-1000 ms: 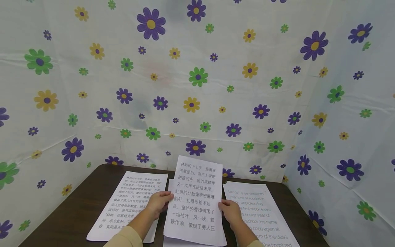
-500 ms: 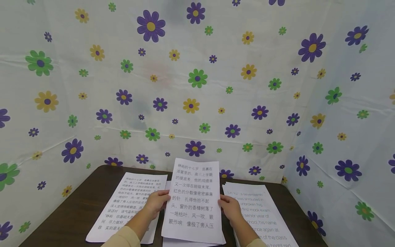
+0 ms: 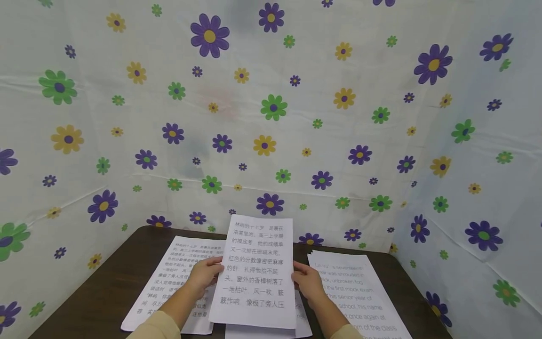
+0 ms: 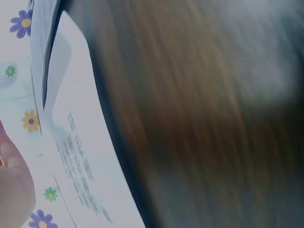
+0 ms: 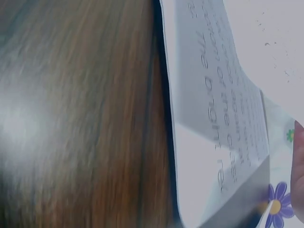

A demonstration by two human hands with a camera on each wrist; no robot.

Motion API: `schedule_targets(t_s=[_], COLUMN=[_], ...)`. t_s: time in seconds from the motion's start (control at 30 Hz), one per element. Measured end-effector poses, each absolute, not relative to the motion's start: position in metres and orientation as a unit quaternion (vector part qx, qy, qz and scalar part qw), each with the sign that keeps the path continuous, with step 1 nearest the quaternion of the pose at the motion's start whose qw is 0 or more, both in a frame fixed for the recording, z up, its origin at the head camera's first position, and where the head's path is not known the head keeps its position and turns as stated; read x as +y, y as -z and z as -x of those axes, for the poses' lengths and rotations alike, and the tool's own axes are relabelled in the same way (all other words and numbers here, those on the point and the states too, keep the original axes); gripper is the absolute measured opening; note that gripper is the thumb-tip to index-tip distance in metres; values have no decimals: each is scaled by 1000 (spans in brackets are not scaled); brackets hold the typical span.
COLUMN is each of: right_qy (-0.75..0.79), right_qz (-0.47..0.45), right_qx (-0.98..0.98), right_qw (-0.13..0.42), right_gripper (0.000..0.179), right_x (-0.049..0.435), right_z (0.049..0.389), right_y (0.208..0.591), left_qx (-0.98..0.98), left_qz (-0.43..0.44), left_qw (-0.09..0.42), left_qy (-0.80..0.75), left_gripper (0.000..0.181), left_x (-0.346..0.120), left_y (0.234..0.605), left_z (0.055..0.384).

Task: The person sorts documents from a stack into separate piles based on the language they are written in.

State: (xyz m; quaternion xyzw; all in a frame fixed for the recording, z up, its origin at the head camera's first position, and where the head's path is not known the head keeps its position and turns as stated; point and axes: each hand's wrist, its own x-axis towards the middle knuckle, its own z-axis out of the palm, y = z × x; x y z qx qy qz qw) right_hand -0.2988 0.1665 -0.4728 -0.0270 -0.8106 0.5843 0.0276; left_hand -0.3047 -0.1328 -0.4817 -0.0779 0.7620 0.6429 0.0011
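In the head view, both hands hold a stack of paper sheets (image 3: 256, 273) printed with large Chinese text, raised and tilted toward me. My left hand (image 3: 203, 277) grips its left edge, and my right hand (image 3: 309, 282) pinches the right edge with the thumb in front. Beneath the held sheets lies another pile of sheets (image 3: 302, 316) with English print, mostly covered. The left wrist view catches only part of my left hand (image 4: 14, 185) at its border. In the right wrist view, a sliver of my right hand (image 5: 298, 175) shows.
A pile of Chinese-text sheets (image 3: 169, 278) lies on the left of the dark wooden table (image 3: 89, 296). On the right is a pile of English-text sheets (image 3: 360, 287), its edges slightly uneven. A flower-patterned cloth (image 3: 262, 117) surrounds the back and sides.
Both hands have shifted left with the held stack, which now overlaps the left pile's edge. More of the English sheets below shows at the lower right.
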Motion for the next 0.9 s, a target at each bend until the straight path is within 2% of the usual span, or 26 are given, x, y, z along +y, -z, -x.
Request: schedule_targets(t_s=[0.9], right_qy=[-605], right_qz=[-2], right_qx=[-796], right_qw=[8], right_gripper=[45], right_x=[105], right_z=[307], right_y=[468], left_qx=[775], left_qz=[108], left_qw=[-23], left_qy=[-622], left_gripper=[44], left_x=[-195], left_y=[472], left_z=[294])
